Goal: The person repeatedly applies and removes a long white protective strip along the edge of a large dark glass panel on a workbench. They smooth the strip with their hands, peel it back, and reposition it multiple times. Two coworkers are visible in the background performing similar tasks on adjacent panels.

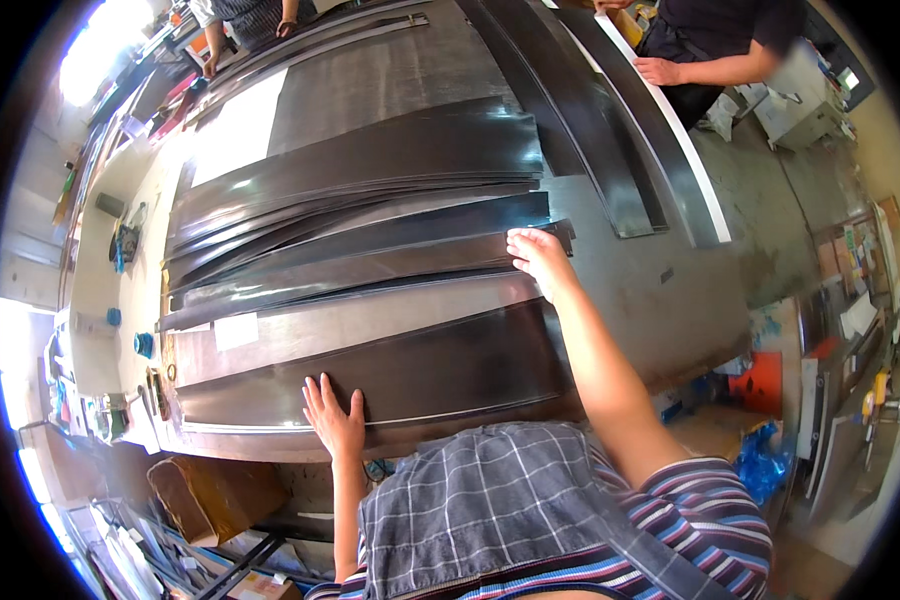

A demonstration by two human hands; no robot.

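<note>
A long, dark glossy strip (430, 365) lies along the near edge of the table, with a thin pale line on its near side. My left hand (335, 415) rests flat on it, fingers spread. Beyond it, several similar dark strips (370, 265) lie loosely stacked and overlapping, their right ends uneven. At the right end of this stack is my right hand (540, 255), its fingers bent together at the edge of a dark strip. The hand itself partly hides the grip. A small white paper piece (236, 331) lies between the stack and the near strip.
More long dark strips (580, 120) lie lengthwise at the right of the table (660, 330). At the far right, a co-worker's hand (658, 71) touches a white-edged strip. Another person's hand (287, 28) is at the far left. A cardboard box (215, 495) sits below the near edge.
</note>
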